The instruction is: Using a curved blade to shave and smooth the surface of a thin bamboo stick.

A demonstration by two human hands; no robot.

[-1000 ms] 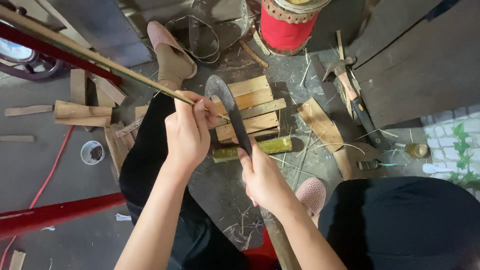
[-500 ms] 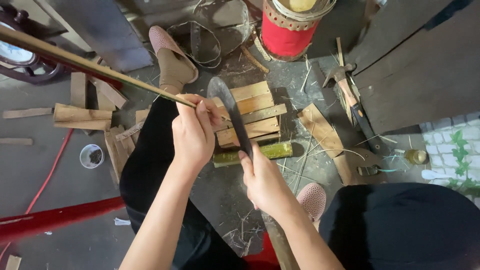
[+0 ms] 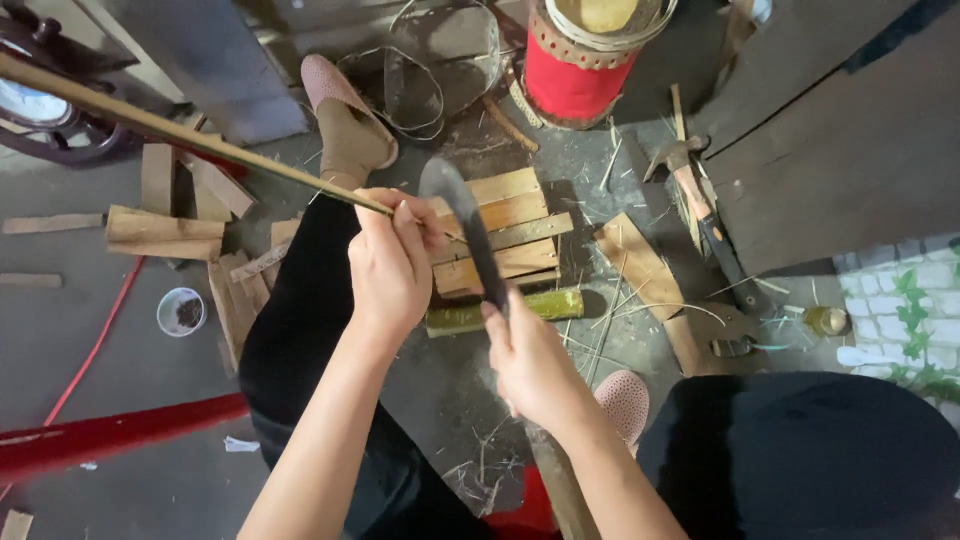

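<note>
My left hand (image 3: 392, 262) grips the near end of a long thin bamboo strip (image 3: 170, 130) that runs up and away to the far left. A dark, curved blade of a big knife (image 3: 468, 232) is held in my right hand (image 3: 530, 368), its tip pointing up beside my left fingers. The blade's edge lies close to the strip's end, right at my left hand. Below the blade a short green bamboo section (image 3: 500, 308) lies on the floor next to a small wooden pallet of slats (image 3: 510, 235).
Split bamboo pieces (image 3: 165, 228) lie at the left near a small white cup (image 3: 181, 311). A red drum-like container (image 3: 575, 70) stands at the top. A hammer (image 3: 700, 205) and a wooden board (image 3: 640, 268) lie right. A red hose (image 3: 90, 350) crosses the floor.
Both hands shifted slightly downward and right in view. The knife blade has swung more upright beside the left hand, and the strip's near end has dropped a little.
</note>
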